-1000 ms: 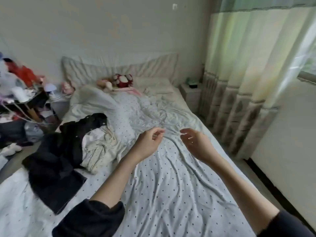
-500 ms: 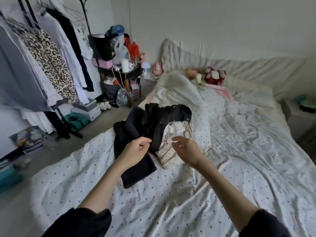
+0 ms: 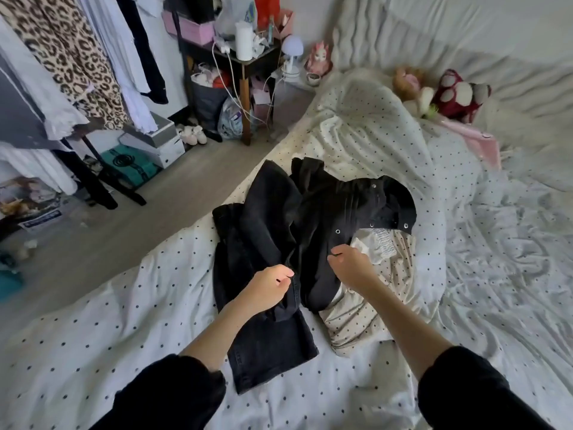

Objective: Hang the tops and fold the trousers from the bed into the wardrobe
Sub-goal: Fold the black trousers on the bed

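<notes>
Dark clothes lie piled on the dotted bed sheet [image 3: 124,352]. Black trousers [image 3: 257,240] sprawl on the left, one leg running toward me. To their right lies a black top with metal snaps [image 3: 359,206], over a cream dotted garment [image 3: 366,315]. My left hand [image 3: 269,287] hovers over the trousers with loosely curled fingers. My right hand [image 3: 350,268] reaches to the lower edge of the black top, fingers bent down. I see no fabric gripped in either hand. Hanging clothes fill the open rack [image 3: 77,57] at the left.
Grey floor [image 3: 139,218] runs between the bed and the rack, with boxes [image 3: 155,141] and slippers [image 3: 192,135] on it. A cluttered side table [image 3: 245,66] stands by the bed head. Plush toys [image 3: 455,94] and a rumpled duvet [image 3: 372,125] lie further up the bed.
My view swung left from the curtain side and down onto the clothes pile. Both hands moved from over bare sheet to just above the black garments.
</notes>
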Available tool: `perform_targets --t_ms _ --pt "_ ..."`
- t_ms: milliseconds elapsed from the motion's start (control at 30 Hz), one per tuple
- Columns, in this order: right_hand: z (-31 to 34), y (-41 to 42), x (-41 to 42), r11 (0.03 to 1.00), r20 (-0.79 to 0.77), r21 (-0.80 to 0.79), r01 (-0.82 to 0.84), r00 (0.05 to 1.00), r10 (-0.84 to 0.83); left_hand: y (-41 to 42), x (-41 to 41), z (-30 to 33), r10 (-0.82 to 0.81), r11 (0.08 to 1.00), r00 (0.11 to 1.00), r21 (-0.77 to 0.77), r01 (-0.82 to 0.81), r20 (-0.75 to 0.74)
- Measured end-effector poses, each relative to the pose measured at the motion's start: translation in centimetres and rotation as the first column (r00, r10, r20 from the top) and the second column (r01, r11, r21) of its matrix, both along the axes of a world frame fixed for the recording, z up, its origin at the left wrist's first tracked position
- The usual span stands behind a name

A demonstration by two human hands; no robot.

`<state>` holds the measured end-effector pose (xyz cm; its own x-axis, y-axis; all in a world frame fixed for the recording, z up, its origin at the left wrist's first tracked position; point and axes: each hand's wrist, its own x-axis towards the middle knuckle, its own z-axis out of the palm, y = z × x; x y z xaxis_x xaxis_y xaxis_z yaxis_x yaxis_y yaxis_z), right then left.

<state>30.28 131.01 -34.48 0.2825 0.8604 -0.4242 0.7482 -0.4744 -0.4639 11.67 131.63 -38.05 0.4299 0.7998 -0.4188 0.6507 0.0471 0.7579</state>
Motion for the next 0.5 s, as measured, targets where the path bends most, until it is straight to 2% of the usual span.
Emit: perform_targets --t_ms 200,333,500 --pt "-4.5 5.5 1.9 0.988 0.094 0.019 0.155 0.983 -0.156 4.0 2.1 -5.5 0.018 1.0 1.0 -0.024 -0.019 -0.025" --pt "-7.0 7.7 2.9 0.979 0.09 0.019 0.202 0.975 -0.203 5.4 3.5 -8.0 -0.03 0.999 0.998 -0.034 0.028 -0.047" --pt "-8.4 8.8 3.8 0.948 0.061 0.069 0.309 0.948 -0.314 6.0 5.4 -8.1 -0.087 0.996 0.981 -0.034 0.082 -0.173"
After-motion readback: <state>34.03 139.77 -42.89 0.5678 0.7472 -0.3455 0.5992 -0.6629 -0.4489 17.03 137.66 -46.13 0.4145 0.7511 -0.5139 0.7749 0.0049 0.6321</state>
